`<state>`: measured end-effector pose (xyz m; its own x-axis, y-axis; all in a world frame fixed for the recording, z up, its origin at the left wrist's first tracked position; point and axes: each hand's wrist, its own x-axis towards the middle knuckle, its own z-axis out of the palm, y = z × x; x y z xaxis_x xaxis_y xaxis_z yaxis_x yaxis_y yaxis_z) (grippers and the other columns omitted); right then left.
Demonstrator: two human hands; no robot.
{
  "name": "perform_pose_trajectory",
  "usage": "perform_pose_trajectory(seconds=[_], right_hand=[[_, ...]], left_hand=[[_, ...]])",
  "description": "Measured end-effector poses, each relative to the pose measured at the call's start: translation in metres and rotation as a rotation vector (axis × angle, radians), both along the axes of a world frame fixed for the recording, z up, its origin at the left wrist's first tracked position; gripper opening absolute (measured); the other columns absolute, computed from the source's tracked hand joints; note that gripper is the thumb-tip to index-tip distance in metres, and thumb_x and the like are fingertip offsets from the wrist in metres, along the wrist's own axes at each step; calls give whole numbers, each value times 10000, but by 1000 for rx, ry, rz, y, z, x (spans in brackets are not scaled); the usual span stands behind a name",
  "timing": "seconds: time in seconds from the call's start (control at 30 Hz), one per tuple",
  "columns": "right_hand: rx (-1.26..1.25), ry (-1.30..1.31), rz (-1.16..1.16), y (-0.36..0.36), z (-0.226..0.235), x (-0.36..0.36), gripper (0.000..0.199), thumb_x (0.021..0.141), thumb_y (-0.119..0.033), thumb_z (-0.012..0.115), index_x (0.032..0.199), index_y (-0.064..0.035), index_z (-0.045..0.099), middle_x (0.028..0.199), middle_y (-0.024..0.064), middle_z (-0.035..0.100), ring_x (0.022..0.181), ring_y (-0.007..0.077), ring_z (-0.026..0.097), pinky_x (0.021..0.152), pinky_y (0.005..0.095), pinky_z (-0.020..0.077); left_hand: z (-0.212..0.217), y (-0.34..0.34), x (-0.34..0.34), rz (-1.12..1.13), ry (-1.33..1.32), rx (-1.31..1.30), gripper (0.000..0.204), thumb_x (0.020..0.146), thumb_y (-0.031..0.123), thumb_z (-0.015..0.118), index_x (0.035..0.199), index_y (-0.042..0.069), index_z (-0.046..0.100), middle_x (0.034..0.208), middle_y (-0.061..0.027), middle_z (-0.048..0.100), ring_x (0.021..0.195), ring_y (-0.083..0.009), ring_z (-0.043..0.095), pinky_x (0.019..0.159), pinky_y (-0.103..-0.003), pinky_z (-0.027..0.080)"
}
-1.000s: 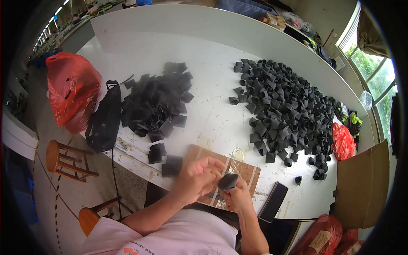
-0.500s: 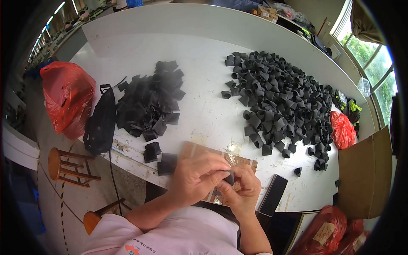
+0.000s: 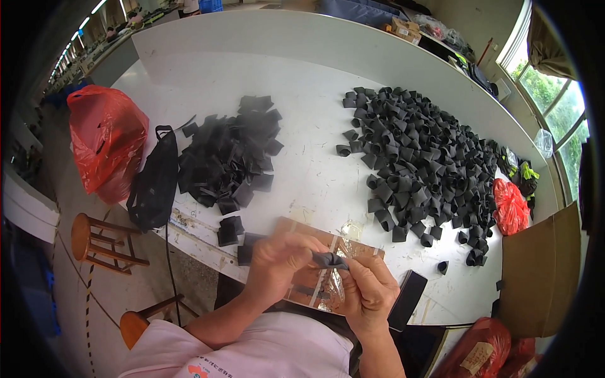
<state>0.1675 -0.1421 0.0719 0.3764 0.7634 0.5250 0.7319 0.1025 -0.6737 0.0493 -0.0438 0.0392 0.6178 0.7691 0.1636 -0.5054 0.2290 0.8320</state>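
Occupying the left end of the white table [image 3: 315, 113], a large red plastic bag [image 3: 107, 145] stands beside a slim black bag [image 3: 154, 183]; a wooden stool [image 3: 80, 238] is on the floor at the near left. To the right of the black bag lies a loose heap of flat black pieces [image 3: 228, 157], with a small dark stack [image 3: 230, 230] set just apart on its near side. At the near middle, above a brown board [image 3: 310, 277] crossed by pale strips, the person's left hand [image 3: 277, 261] pinches the left end of a dark grey piece [image 3: 329, 259], which appears bent or folded. The right hand [image 3: 368, 286], its fingers curled, grips the right end, so that the piece spans the gap between the hands. Just right of this hand lies a black rectangular object [image 3: 409, 297]. Farther off, on the right, spreads a broad heap of black loops [image 3: 422, 157], many showing open ends; one single loop [image 3: 442, 268] lies apart on the near side. A smaller red bag [image 3: 510, 208] adjoins the heap at right, and a cardboard panel [image 3: 541, 274] stands at the near right.
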Motion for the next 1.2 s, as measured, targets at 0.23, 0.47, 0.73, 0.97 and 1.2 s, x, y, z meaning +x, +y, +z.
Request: perform_pose_trajectory(seconds=[0.23, 0.47, 0.73, 0.97, 1.2], right_hand=[[-41, -13, 83, 4, 4, 6, 216, 640, 31, 644, 852, -5, 620, 651, 69, 543, 552, 194, 494, 480, 278, 402], [19, 14, 68, 6, -16, 7, 219, 626, 51, 636, 836, -8, 618, 653, 70, 544, 551, 196, 494, 478, 281, 397], [35, -53, 78, 7, -21, 4, 207, 621, 52, 623, 818, -10, 608, 645, 78, 528, 540, 217, 472, 468, 293, 376], [49, 852, 42, 3, 7, 35, 351, 892, -273, 476, 722, 18, 575, 604, 25, 530, 510, 78, 445, 459, 209, 331], [-288, 876, -118, -22, -43, -9, 346, 889, -280, 504, 738, 17, 594, 537, 13, 511, 458, 55, 434, 414, 179, 304]], left_hand=[[4, 2, -1, 5, 45, 195, 69, 831, 2, 538, 879, -17, 584, 906, -120, 605, 867, -156, 561, 805, -287, 444], [-7, 0, -5, 3, 81, 74, 65, 830, 1, 534, 869, -20, 581, 889, -107, 605, 860, -141, 558, 793, -265, 439], [0, -4, -8, 48, 135, 183, 52, 824, -3, 539, 848, -21, 582, 868, -111, 601, 850, -160, 552, 807, -271, 410], [-51, 29, -42, 678, 810, 513, 238, 761, 36, 581, 992, 5, 534, 980, -131, 553, 895, -246, 525, 781, -310, 412], [-132, 91, -99, 736, 1469, 726, 238, 704, 80, 627, 926, 31, 557, 874, -151, 530, 857, -328, 501, 741, -402, 404]])
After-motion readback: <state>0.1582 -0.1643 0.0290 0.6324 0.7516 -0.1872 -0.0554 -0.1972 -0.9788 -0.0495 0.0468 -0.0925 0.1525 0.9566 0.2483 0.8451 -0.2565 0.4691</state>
